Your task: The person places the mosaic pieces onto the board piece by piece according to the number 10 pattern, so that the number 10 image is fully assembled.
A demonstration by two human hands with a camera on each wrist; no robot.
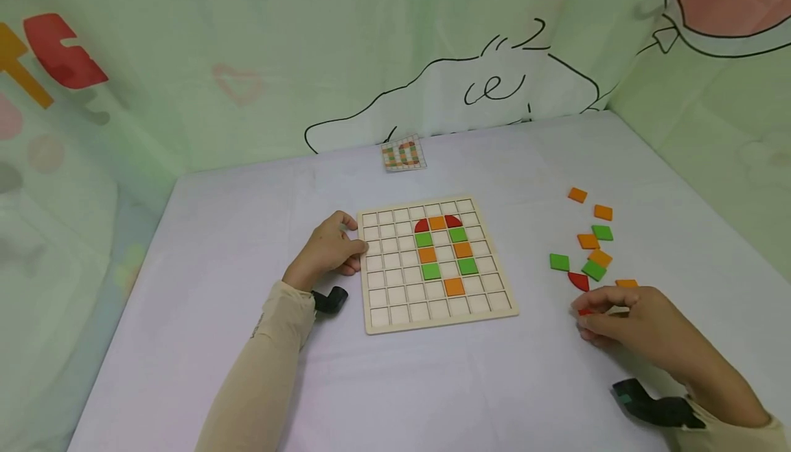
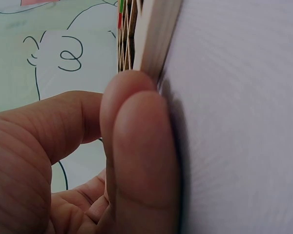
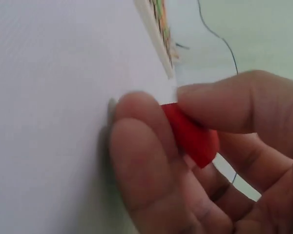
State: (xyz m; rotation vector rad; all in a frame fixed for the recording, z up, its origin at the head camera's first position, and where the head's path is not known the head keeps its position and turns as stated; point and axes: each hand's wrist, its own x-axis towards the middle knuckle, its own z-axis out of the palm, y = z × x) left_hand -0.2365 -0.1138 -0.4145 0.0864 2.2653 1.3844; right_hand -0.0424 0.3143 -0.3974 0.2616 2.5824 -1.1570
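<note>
My left hand [image 1: 330, 246] holds the left edge of a square wooden grid board [image 1: 386, 297], with fingertips right at its side [image 2: 158, 44]. Red, orange and green tiles sit in some of its squares, among them an orange tile [image 1: 454, 287] lowest in the pattern. To the right of the board, my right hand [image 1: 636, 321] pinches a red rounded tile [image 3: 188, 134] between thumb and fingers, close over the table. Just beyond those fingers lies another red rounded tile [image 1: 579, 281], near a green tile [image 1: 559, 262].
Several loose orange and green square tiles, such as an orange one [image 1: 603, 212], are scattered on the right of the white-covered table [image 1: 432, 383]. A small pattern card [image 1: 404, 154] lies at the back against the printed curtain [image 1: 346, 40]. Black wrist-worn devices [image 1: 655, 407] show at both sleeves.
</note>
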